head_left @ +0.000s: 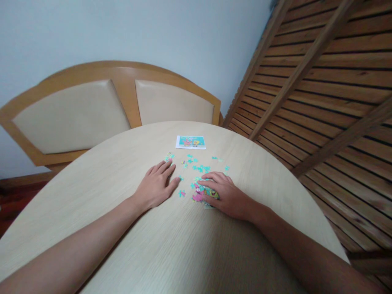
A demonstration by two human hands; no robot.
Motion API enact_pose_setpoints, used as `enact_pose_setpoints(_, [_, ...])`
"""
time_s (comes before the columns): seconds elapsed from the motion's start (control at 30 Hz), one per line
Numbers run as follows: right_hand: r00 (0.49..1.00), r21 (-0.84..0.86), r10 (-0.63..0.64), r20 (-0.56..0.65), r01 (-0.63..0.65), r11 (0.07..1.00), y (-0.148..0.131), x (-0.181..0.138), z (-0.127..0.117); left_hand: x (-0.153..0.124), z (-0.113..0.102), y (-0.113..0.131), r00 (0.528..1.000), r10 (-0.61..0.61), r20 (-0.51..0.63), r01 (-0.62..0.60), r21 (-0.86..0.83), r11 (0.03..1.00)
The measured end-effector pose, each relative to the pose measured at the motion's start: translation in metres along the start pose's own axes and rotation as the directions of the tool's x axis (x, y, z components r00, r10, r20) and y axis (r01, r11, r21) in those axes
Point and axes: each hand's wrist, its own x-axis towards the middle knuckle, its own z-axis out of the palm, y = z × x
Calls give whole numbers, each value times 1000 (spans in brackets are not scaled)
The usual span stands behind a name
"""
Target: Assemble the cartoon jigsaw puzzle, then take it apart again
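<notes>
Nearest the camera, the bare left forearm [92, 241] and the bare right forearm [294, 241] are being held out over a round, pale wood-grain table [165, 253]. On it, a joined patch of pink, yellow and teal jigsaw pieces [198, 197] is being partly covered by the right hand [229, 194], whose slightly bent fingers and thumb are being held apart over the patch's right side; whether anything is being touched beneath them cannot be told. Left of the patch, the left hand [157, 185] is being rested palm down, fingers loosely spread, nothing visible being pinched.

By the look of it, the patch is being steadied while a fitting piece is being sought. By the next move, a light pinch on one loose piece is probably being called for.

Just left of the patch, a single pink-and-teal piece [182, 193] is being left unjoined; beyond the patch, flat loose teal pieces [201, 168] are being crowded together, so neighbours could be nudged. Farther beyond, a white-edged teal card printed with cartoon figures [191, 142] is being displayed flat. Sight of the patch's right side is being blocked by the right hand.
</notes>
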Motion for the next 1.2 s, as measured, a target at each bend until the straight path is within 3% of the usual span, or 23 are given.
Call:
enact_pose_setpoints(0.13, [1000, -4, -8, -4, 8, 1000, 2, 0, 1, 1, -2, -1, 990, -120, -68, 123, 44, 991])
enact_pose_setpoints(0.27, [1000, -5, -12, -10, 12, 1000, 2, 0, 2, 3, -1, -4, 984, -147, -98, 151, 25, 988])
enact_pose_setpoints(0.67, [1000, 2, -11, -7, 11, 1000, 1, 0, 1, 3, -2, -2, 993, 79, -82, -87, -89, 992])
enact_pose_setpoints(0.93, [1000, 7, -9, -9, 9, 1000, 0, 0, 0, -1, -7, 6, 990, 58, -131, -65, -45, 997])
enact_pose_setpoints(1.2, [1000, 12, -10, -17, 10, 1000, 1, -1, -1, -2, -5, 9, 990, 85, -112, -98, -119, 988])
